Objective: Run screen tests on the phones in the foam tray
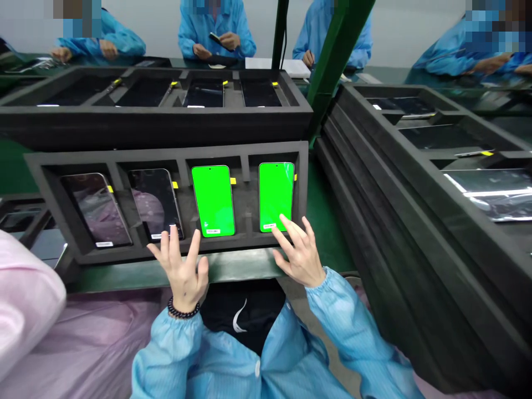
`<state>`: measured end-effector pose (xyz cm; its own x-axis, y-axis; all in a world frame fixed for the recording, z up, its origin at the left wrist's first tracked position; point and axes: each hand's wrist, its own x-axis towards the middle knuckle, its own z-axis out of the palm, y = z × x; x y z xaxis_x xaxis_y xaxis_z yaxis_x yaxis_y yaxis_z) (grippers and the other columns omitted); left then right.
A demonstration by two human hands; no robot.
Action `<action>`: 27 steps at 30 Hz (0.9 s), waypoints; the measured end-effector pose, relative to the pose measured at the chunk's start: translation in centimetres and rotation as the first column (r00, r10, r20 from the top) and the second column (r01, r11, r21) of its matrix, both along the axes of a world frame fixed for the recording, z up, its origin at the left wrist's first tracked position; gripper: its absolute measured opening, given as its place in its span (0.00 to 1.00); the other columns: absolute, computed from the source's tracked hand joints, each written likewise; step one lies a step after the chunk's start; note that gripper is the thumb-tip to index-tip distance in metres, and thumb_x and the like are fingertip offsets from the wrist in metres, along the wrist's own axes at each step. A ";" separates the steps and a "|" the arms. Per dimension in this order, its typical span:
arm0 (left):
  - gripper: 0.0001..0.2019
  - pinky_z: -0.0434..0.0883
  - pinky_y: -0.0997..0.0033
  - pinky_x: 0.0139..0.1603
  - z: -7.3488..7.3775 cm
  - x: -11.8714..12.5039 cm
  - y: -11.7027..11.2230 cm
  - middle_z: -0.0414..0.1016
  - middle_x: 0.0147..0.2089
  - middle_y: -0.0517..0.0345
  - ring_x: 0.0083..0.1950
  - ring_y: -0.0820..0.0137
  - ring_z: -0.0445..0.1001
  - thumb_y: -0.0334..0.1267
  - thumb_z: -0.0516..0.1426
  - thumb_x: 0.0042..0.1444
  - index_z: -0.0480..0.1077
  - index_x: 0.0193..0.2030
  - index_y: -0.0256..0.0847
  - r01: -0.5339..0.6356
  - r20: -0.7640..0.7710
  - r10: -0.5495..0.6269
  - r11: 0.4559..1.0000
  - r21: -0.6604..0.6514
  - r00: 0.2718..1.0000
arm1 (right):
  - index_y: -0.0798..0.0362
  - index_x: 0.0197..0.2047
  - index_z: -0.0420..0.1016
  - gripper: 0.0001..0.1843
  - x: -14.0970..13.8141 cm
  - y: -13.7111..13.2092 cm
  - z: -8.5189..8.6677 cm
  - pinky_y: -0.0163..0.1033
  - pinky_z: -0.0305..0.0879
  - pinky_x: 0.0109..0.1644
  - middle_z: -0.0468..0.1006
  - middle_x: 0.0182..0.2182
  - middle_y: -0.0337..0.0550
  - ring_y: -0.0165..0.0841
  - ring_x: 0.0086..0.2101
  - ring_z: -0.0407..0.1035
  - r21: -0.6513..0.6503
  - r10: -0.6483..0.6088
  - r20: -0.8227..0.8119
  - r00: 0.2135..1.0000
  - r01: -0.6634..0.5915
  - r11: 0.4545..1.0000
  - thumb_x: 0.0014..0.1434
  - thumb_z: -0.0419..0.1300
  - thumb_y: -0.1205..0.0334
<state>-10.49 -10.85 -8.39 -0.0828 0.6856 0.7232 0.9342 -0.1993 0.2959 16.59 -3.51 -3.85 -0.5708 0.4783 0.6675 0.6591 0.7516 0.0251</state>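
A black foam tray (166,155) in front of me holds several phones in a row. The two on the left (97,209) (155,202) have dark screens. The two on the right (213,200) (276,195) show bright green screens. My left hand (183,266) hovers with fingers spread at the tray's near edge, between the second dark phone and the first green one. My right hand (297,249) is open too, its fingertips reaching the lower edge of the rightmost green phone. Neither hand holds anything.
A second foam tray (158,119) with dark phones stands behind the first. A stack of foam trays (415,183) rises on the right. Several people in blue coats (216,33) work across the green bench. A pink-sleeved arm (25,293) is at my left.
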 end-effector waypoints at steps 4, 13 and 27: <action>0.31 0.27 0.38 0.77 0.2 0.1 0.0 0.37 0.81 0.58 0.81 0.54 0.34 0.33 0.53 0.68 0.53 0.75 0.58 0.013 -0.050 -0.017 0.997 -0.079 0.999 | 0.51 0.61 0.73 0.19 -0.1 0.1 0.1 0.56 0.45 0.77 0.73 0.63 0.53 0.40 0.62 0.67 -0.035 -0.032 0.058 0.998 0.034 0.999 0.69 0.55 0.62; 0.38 0.31 0.37 0.78 0.1 0.0 -0.2 0.31 0.82 0.54 0.82 0.56 0.31 0.34 0.53 0.67 0.40 0.79 0.50 0.015 -0.010 -0.015 1.000 0.019 1.000 | 0.53 0.73 0.57 0.31 0.0 0.0 -0.4 0.58 0.52 0.74 0.71 0.65 0.57 0.41 0.63 0.66 -0.018 -0.012 -0.011 1.000 0.011 1.000 0.69 0.54 0.62; 0.30 0.36 0.34 0.77 0.1 0.0 -0.1 0.40 0.81 0.56 0.81 0.50 0.41 0.35 0.52 0.67 0.56 0.75 0.53 -0.025 -0.016 0.025 1.000 0.003 1.000 | 0.53 0.66 0.67 0.24 -0.3 0.1 -0.3 0.57 0.52 0.74 0.71 0.64 0.55 0.41 0.62 0.65 -0.074 -0.067 0.014 0.998 0.068 0.995 0.68 0.55 0.63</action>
